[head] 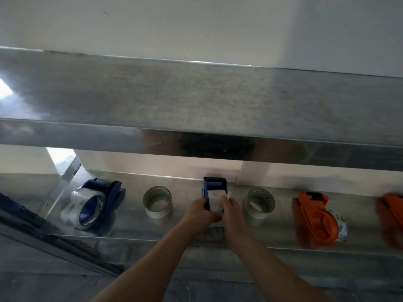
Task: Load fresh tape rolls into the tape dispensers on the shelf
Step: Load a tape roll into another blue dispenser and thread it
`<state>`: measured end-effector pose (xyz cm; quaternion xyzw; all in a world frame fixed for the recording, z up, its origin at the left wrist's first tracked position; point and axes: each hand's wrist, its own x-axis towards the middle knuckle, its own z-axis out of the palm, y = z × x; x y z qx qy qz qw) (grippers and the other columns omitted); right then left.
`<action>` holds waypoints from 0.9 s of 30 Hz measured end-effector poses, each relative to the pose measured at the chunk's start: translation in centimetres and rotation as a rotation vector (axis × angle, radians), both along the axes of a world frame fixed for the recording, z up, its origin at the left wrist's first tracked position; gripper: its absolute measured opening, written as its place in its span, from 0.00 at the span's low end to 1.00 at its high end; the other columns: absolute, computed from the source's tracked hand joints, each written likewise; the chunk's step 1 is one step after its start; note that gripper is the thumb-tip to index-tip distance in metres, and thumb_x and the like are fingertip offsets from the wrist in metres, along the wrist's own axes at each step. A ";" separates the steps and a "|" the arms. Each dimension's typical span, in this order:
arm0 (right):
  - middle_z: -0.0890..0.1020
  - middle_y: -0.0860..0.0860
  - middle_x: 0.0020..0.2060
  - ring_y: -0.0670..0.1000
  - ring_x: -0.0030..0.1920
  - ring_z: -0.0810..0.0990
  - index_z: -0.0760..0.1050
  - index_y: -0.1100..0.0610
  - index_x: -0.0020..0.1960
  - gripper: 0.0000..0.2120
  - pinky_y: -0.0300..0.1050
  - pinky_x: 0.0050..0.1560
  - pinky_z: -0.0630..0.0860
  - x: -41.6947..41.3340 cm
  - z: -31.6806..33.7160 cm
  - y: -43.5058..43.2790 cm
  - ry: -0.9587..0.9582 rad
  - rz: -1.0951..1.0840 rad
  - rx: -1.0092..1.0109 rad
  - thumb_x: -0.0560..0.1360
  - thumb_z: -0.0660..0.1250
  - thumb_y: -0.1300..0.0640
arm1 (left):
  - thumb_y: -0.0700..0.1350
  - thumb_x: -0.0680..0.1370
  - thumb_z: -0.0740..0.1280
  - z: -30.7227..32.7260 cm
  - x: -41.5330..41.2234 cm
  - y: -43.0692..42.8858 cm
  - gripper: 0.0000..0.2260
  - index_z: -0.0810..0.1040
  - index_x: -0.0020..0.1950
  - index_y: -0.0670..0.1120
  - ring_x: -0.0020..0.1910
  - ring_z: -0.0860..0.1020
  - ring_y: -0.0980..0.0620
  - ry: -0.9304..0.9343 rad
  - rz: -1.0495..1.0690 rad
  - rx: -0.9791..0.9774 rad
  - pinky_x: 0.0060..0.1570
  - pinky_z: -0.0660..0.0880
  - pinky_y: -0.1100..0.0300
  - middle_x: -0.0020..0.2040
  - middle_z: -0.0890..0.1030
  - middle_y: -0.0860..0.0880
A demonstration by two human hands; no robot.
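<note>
At lower centre of the frame the left hand point(199, 211) grips the left side of the dispenser point(214, 185), fingers curled round its frame. The right hand point(231, 211) pinches the pale roll point(216, 198) set in it, though how fully seated I cannot tell. The dispenser stands on the lower shelf point(187, 192), between a left spare roll point(157, 202) and a right spare roll point(259, 203). A roll looks light and stiff but slick-faced, so I'd hold it by the edges or core. The upper shelf point(196, 101) runs above.

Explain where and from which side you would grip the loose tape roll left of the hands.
Probably the near wall of the tape roll, from the front and above: thumb in the core, fingers outside. It sits flat, hole up, with free shelf around it.
</note>
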<state>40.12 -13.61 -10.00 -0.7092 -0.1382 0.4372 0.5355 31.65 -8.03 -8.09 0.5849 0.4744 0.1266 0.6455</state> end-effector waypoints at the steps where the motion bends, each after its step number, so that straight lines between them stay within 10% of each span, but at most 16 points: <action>1: 0.85 0.52 0.50 0.52 0.52 0.84 0.77 0.50 0.58 0.19 0.59 0.58 0.79 0.2 -0.4 0.0 0.012 -0.001 0.012 0.75 0.60 0.41 | 0.34 0.71 0.73 0.0 0.1 0.0 0.11 0.79 0.47 0.47 0.49 0.83 0.48 0.003 0.003 0.004 0.55 0.80 0.49 0.48 0.84 0.44; 11: 0.85 0.53 0.52 0.55 0.56 0.83 0.81 0.49 0.56 0.25 0.59 0.63 0.76 0.9 -0.9 -0.4 0.112 -0.039 -0.004 0.73 0.57 0.34 | 0.45 0.75 0.72 0.5 -0.2 0.5 0.06 0.79 0.50 0.47 0.48 0.83 0.46 0.001 0.086 0.006 0.53 0.80 0.46 0.48 0.84 0.44; 15: 0.82 0.50 0.44 0.49 0.46 0.78 0.76 0.48 0.46 0.18 0.45 0.45 0.71 1.3 0.4 -0.8 0.126 0.014 -0.071 0.83 0.51 0.44 | 0.49 0.77 0.69 0.7 0.0 0.4 0.11 0.81 0.49 0.41 0.47 0.84 0.43 0.035 0.097 0.056 0.51 0.80 0.42 0.47 0.84 0.39; 27: 0.83 0.51 0.41 0.48 0.38 0.80 0.78 0.52 0.48 0.20 0.38 0.33 0.72 1.8 0.6 -0.7 0.150 0.051 -0.095 0.84 0.51 0.45 | 0.30 0.75 0.68 1.4 -0.4 0.5 0.09 0.79 0.51 0.42 0.44 0.82 0.47 -0.046 0.099 -0.098 0.41 0.81 0.57 0.46 0.83 0.43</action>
